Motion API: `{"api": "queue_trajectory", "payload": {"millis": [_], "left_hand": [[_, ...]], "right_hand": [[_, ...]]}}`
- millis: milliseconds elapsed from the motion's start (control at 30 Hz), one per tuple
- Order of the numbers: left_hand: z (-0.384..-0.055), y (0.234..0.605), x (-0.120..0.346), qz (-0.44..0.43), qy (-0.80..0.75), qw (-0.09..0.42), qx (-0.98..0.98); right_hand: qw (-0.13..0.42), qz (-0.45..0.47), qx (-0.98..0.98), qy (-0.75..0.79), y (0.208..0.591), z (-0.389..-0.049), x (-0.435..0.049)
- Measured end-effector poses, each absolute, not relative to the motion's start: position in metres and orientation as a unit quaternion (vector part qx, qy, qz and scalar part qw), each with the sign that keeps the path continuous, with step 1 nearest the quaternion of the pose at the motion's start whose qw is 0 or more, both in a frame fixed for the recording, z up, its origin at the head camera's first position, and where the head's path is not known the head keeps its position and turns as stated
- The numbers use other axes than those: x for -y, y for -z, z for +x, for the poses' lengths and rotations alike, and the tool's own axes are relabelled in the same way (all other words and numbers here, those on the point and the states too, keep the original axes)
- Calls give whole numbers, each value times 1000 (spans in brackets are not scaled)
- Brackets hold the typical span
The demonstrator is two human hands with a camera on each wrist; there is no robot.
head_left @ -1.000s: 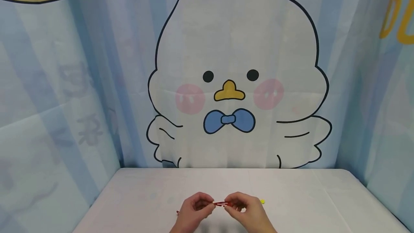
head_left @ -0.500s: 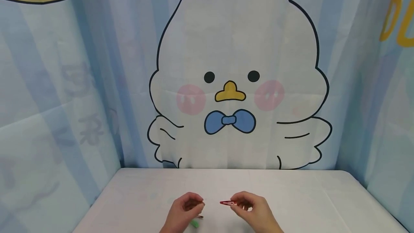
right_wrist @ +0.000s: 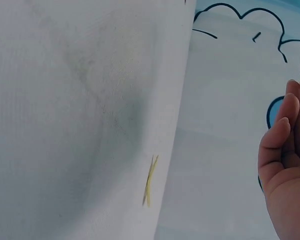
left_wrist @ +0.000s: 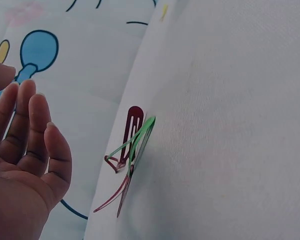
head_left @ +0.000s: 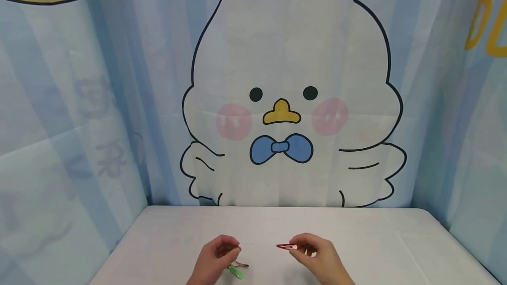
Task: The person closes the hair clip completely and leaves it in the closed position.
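My right hand (head_left: 322, 256) pinches one end of a red snap hair clip (head_left: 286, 246) above the table, with the clip's other end pointing left. Only a thin edge of that clip shows at the right border of the right wrist view. My left hand (head_left: 214, 258) is off to the left, fingers loosely bent and nothing seen between them. Beside it on the table lie a green snap hair clip (left_wrist: 146, 129) and a few red ones, one of them a dark red clip (left_wrist: 135, 117), overlapping in a small heap. In the head view, my left hand partly hides this heap.
A yellow snap hair clip (right_wrist: 149, 182) lies on the table towards the right; in the head view my right hand hides it. The white table (head_left: 388, 241) ends at a striped curtain (head_left: 408, 100) printed with a cartoon bird.
Both hands were on the red hair clip at first. My left hand let go and moved left, uncovering the green clip. My right hand drew the red clip to the right.
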State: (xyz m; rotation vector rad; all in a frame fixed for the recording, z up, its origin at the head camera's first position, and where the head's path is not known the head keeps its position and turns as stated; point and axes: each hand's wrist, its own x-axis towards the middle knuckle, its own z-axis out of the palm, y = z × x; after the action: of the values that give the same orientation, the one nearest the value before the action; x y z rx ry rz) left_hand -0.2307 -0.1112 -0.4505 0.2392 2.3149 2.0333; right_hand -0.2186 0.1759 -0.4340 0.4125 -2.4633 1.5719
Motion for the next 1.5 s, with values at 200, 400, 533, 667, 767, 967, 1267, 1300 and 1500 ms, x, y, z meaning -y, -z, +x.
{"api": "queue_trajectory", "payload": {"millis": [200,400,533,667,767,967,1267,1300,1500], "left_hand": [[-233,449,121,65,-646,16,-761],[-234,447,130,61,-622,-6,-781],[-235,449,137,54,-611,-13,-790],[-236,451,144,44,-601,-17,-798],[-239,454,149,39,-596,-14,-802],[-246,459,159,38,-573,10,-818],[-250,463,169,42,-559,38,-828],[-250,464,170,43,-558,39,-828],[-254,466,175,56,-546,48,-834]], "right_hand": [[97,119,834,-530,435,-220,-181],[127,134,835,-518,438,-222,-190],[136,133,840,-509,438,-224,-196],[138,122,842,-507,437,-225,-201],[145,119,844,-503,436,-226,-204],[162,121,849,-488,437,-227,-209],[165,120,852,-483,443,-231,-218],[169,119,852,-481,444,-232,-219],[181,125,855,-470,448,-236,-226]]}}
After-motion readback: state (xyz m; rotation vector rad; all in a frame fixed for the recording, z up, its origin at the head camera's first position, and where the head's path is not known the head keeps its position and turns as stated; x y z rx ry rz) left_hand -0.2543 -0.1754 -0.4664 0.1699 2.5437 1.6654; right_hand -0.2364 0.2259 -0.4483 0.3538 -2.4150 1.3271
